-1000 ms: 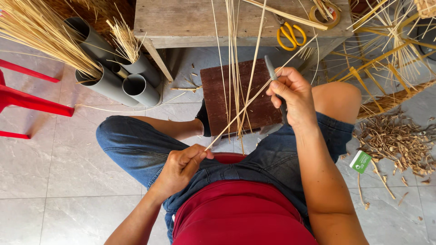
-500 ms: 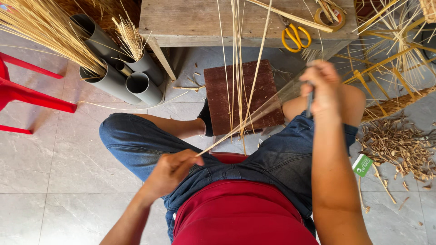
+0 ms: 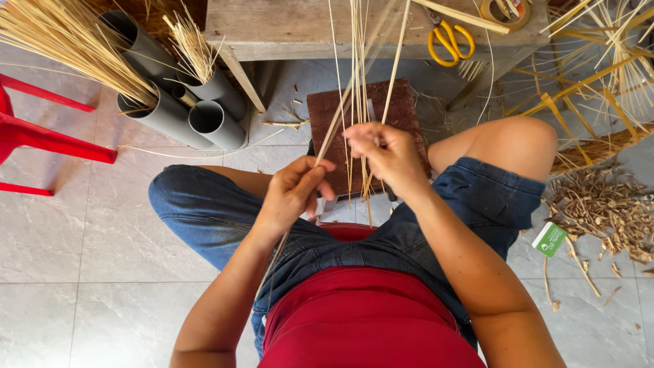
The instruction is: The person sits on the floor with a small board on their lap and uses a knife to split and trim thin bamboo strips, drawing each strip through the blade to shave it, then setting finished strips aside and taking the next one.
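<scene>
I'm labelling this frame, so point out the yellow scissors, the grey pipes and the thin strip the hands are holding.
yellow scissors (image 3: 450, 41), head view, on a handle loop.
grey pipes (image 3: 208, 117), head view, on the rim of the front pipe's open end.
thin strip (image 3: 335, 120), head view, on the stretch just above the left hand (image 3: 294, 193).

Bright, even daylight, no hard glare. Soft shadow under the worktop (image 3: 286, 31) at 12 o'clock falls on the grey floor tiles (image 3: 88, 232). Faint sheen on tiles at 8 o'clock. Wide-angle lens: tile lines bow near the edges, red chair (image 3: 41, 133) at 9 o'clock stretches. Centre sharp: left hand (image 3: 293, 191), right hand (image 3: 385, 153) crisp. One thin strip (image 3: 340, 109) shows motion blur towards 12 o'clock. Corners slightly soft; colours saturated, exposure balanced.
</scene>
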Available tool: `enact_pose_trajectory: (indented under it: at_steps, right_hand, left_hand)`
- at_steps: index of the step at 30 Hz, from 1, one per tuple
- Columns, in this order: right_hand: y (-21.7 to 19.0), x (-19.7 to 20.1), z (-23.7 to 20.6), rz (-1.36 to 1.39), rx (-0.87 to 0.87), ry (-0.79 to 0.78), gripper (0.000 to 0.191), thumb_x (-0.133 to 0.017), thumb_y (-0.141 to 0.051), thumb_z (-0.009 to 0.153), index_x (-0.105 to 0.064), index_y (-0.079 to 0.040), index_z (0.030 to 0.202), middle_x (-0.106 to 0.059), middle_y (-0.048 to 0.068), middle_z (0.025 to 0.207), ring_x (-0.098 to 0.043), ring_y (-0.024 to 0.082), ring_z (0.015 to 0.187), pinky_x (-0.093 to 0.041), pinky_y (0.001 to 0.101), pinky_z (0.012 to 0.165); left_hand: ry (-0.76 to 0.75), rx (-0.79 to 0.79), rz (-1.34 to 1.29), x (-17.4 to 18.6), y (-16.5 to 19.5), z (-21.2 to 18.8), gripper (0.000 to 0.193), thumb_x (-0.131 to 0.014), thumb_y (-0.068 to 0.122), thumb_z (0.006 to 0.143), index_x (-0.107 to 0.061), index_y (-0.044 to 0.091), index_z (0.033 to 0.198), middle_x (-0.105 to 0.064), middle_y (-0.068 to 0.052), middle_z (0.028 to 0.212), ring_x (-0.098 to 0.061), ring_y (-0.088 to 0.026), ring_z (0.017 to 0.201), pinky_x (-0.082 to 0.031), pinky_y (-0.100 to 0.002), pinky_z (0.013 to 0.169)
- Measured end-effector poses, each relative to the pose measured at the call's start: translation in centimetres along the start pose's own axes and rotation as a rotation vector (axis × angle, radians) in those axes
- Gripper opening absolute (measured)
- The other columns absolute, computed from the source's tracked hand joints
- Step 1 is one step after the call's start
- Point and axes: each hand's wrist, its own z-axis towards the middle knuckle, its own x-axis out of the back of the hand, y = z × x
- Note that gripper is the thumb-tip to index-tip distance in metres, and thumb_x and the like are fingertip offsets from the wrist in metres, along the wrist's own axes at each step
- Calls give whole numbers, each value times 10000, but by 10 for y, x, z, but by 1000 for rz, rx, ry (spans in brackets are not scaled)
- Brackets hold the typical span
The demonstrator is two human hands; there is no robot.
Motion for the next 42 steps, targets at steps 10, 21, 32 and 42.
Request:
enact_pose_trajectory:
  at_steps: [10,21,32,42]
  right_hand:
    - [5,13,37,-189,-30,-3,201,-645,-212,1020,-736,-42,961,-733,37,782,-503,19,477,-388,192,415]
    - [-38,125,112,-163,85,196,137,-631,-141,1073,-703,-25,1079,-736,95,854,-534,31,495,-397,188,417]
    - [13,100,196,-407,-138,280,165,-644,-194,1008,-709,-47,1048,-758,67,798,-633,59,469,-468,210,382]
    - [-38,86,167,-462,-105,141,305,-575,-224,1046,-642,-21,1263,-780,66,1014,-649,89,482,-499,228,410]
  left_hand:
    - [56,-10,-129,-21,-36,46,258,-549,194,1065,-696,28,1196,-751,-53,874,-627,-55,571,-472,-199,481]
    - [393,-271,-220,5,-22,113,229,-632,156,1048,-729,32,1214,-664,79,942,-526,27,797,-413,-134,709]
    - [307,-150,-217,-24,-46,218,289,-679,185,997,-741,65,1252,-576,74,753,-397,-9,564,-308,-198,463]
    - [611,-245,513,-1,-81,230,405,-765,272,886,-679,35,1204,-677,-123,1083,-706,-197,794,-587,-332,664]
